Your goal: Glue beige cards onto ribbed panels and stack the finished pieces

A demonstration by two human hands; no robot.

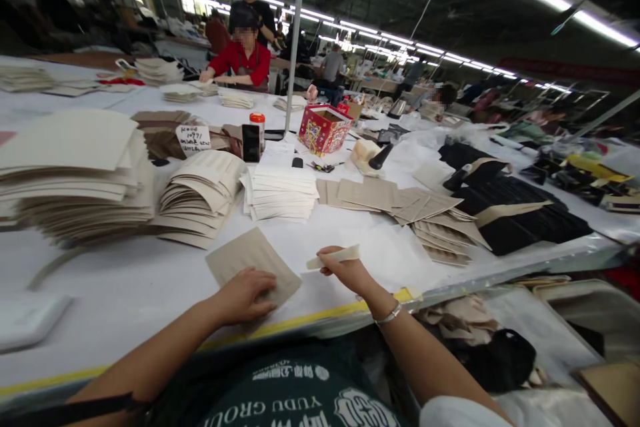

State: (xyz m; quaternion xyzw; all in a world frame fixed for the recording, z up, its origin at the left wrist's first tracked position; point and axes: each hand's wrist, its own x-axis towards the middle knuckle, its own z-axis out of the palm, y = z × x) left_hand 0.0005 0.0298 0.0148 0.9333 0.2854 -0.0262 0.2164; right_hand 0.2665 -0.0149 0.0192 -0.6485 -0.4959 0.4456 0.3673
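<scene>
Pinched a pale strip (350, 253) in the right hand (347, 271), rested the left hand (245, 297) on a beige panel (255, 255)

Gripped the strip between thumb and bent fingers, just beside the panel's right-hand corner and apart from its surface. Laid the left hand over the near part of the panel, with fingers loosely spread and slightly bent, pinching nothing visible. Hid part of the near edge under that palm; could not follow its line there. Covered part of the strip with the right fingers too, leaving both ends in sight. Could not make out its exact kind or any marking on it.

Could barely sort the dark heap (500, 353) below the table edge. Found the large stack (70, 173) blurred and cut off at the left border, with a white block (30, 320) nearer by, likewise trimmed. Could read the label (193, 140) on the brown bundle (160, 128) only in part. Could not see to the bottom of the red box (320, 132).

Saw the panel lying at an angle on the white worktable (140, 287): dull beige, four-sided, with faint darker streaks. Could not tell cloth from card. Noted the strip as cream, slim, and tilted slightly higher at its right end.
</scene>
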